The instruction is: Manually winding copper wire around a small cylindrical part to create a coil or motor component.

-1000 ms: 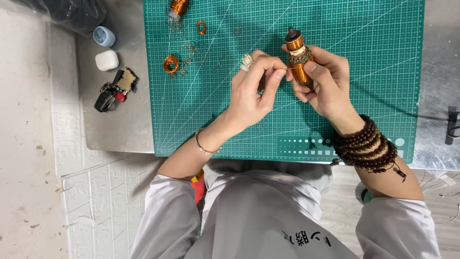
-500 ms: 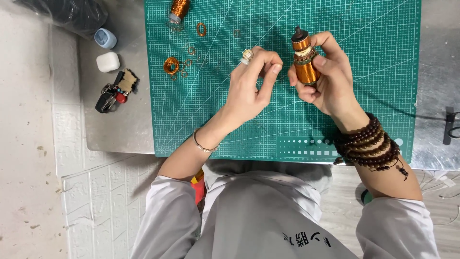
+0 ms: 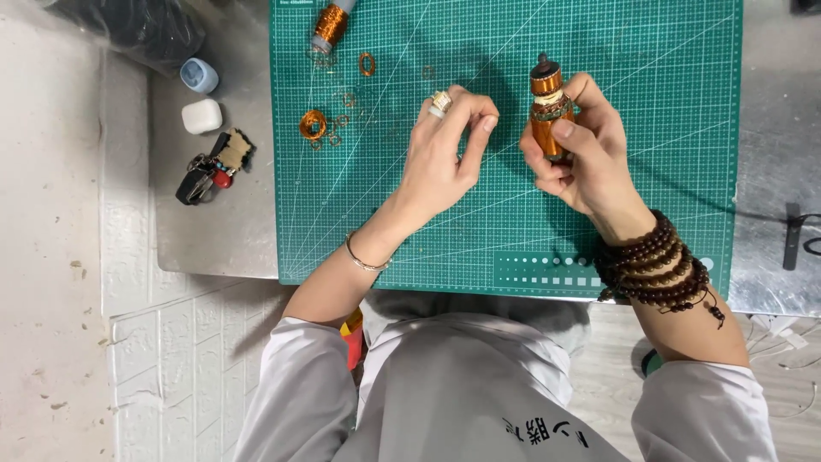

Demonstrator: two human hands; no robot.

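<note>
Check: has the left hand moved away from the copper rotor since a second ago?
Yes. The left hand has pulled left, off the rotor held in the right hand; green mat now shows between them.

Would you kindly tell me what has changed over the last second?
The left hand let go of the copper-wound rotor and drew away to the left, fingers pinched. The right hand kept hold of the rotor, upright. The wire spool, coil and green mat stayed put.

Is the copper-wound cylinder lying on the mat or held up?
Held up: the right hand grips the copper-wound cylinder upright, clear of the green cutting mat.
</note>
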